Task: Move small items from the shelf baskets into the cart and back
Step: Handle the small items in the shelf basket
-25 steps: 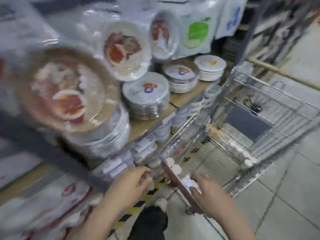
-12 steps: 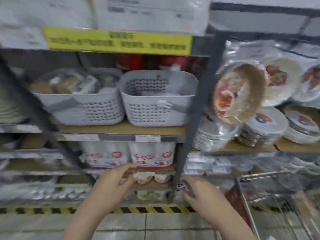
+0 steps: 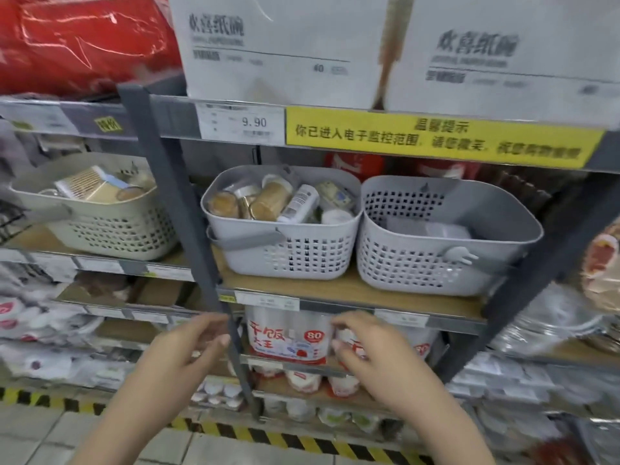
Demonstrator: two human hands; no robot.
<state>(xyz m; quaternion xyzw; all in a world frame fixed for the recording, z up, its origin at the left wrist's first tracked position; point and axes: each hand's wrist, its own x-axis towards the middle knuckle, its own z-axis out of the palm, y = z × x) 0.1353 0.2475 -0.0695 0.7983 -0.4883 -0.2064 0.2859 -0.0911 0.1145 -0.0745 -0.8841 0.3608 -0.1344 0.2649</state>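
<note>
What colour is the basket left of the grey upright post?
Cream, with a perforated lower wall; the head view shows it.

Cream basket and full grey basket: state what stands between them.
In the head view, a dark grey shelf upright stands between the cream basket and the full grey basket.

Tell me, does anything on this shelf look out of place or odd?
Nothing looks spilled or damaged. The middle grey plastic basket is heaped with jumbled small containers, while the right grey plastic basket holds little. Both hands, left and right, seem empty.
</note>
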